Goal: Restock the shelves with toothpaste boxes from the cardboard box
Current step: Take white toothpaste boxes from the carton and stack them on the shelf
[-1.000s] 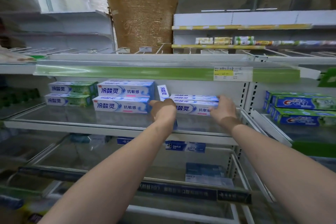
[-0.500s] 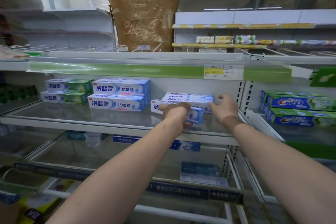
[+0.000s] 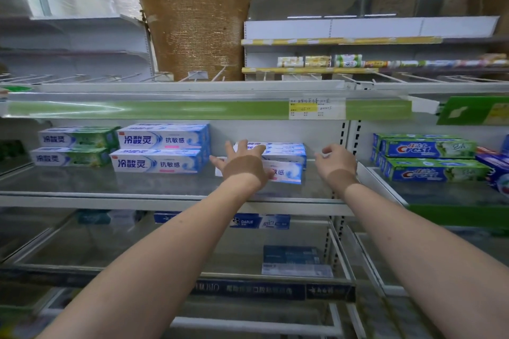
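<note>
Squaring up: the front toothpaste box [image 3: 286, 173] lies flat on the glass shelf [image 3: 165, 187], printed face out so a shopper can read it; it sits in front of a short stack of like boxes [image 3: 283, 150] that fills the lane behind.
Left hand: the left hand [image 3: 242, 164] has its fingers spread and straight, laid over the box's left part; judged a flat touch to nudge it into line, not a grasp, since nothing is curled round the carton.
Right hand: the right hand [image 3: 337, 161] hangs just beside the stack's right end, fingers loosely curled and holding nothing; whether a fingertip touches the cardboard I cannot tell.
Why two hands: one at each end probably keeps the long carton from skewing as it slides.
Neighbours: a blue-and-white double stack [image 3: 162, 150] stands just to the left, a green pair [image 3: 74, 148] beyond it, all faces forward in the same row.
Right bay: green Crest boxes [image 3: 432, 159] fill a separate section past the upright [image 3: 349, 140].
Supply: the cardboard box is out of view.
Progress: the shelf shows much bare glass, so restocking looks far from done.
</note>
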A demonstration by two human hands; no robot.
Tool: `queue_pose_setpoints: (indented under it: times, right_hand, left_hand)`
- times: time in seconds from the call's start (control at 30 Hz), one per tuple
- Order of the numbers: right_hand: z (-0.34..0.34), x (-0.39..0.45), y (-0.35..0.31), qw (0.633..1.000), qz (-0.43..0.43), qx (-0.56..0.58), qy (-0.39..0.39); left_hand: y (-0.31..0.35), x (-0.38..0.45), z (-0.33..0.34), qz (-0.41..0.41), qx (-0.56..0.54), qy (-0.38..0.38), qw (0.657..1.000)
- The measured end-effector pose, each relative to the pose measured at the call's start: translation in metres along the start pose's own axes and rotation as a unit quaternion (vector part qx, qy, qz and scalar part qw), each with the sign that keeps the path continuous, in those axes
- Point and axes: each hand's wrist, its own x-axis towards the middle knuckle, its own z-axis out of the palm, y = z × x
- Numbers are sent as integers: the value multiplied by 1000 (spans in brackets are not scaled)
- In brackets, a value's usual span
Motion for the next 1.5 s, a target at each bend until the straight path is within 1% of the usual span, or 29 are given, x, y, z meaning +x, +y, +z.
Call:
queue_pose_setpoints:
  times: [0.07,0.13,0.23,0.4,0.63,0.67,0.73,0.8,0.87,0.93,1.1,1.27,1.37,1.5]
  right_hand:
    - [-1,-1,1,1000,0,-2,2]
    - [-3,-1,3,1000,3,-4,3]
    - [-6,0,4,1000,12,-8,6]
    - [-5,2,5,1000,3,-19,11]
    - [-1,4,5,999,-5,-25,19]
    - [0,4,5,1000,-3,-25,17]
    - [2,7,5,1000,-3,-24,13]
    - [4,9,6,1000,-2,-25,12]
    - [6,11,6,1000,-5,-25,13]
    - [7,13,6,1000,-4,-25,18]
    - [-4,20,11,998,-15,-60,25]
    - [-21,24,19,986,-72,-148,8]
    - [-24,22,22,979,-85,-187,-7]
    - [-23,19,24,975,-89,-204,-14]
  left_hand:
    - [1,2,2,-6,36,-28,999]
    - [3,3,7,-16,44,-38,998]
    - [7,6,14,-10,35,-21,999]
    - [7,15,27,-10,47,5,999]
    - [7,22,35,-10,17,36,999]
    - [6,23,34,-19,-7,36,999]
    - [-1,28,29,-48,-98,45,993]
    - [-11,36,27,-72,-195,57,976]
    - [-21,41,28,-80,-287,64,952]
    - [-25,42,29,-82,-339,69,935]
    - [-25,47,31,-84,-326,59,940]
    - [-24,48,35,-70,-299,72,949]
    - [-24,47,36,-61,-291,77,952]
    - [-27,47,34,-69,-277,55,957]
